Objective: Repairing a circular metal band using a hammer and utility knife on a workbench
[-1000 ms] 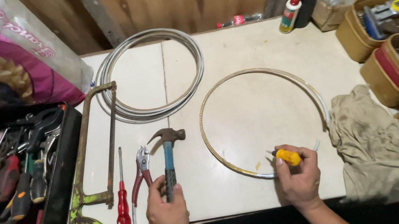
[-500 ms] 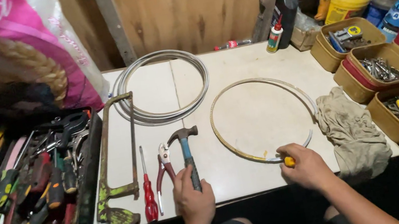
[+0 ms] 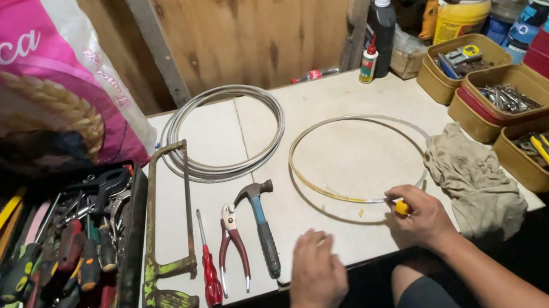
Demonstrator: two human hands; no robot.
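Wire loop [image 3: 358, 158], thin, silvery, lies flat, round.

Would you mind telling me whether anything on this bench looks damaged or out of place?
The hacksaw beside the tool tray looks rusty, and a crumpled rag lies near the right hand.

Both forearms reach up from the bottom edge of the view, bare to the wrist. The left hand [image 3: 317, 274] is palm-down and slightly blurred, its fingers loosely spread and pointing away from the body, closed on nothing. The right hand [image 3: 421, 217] sits further out and to the right, curled into a fist with knuckles up and thumb side turned toward the left hand.
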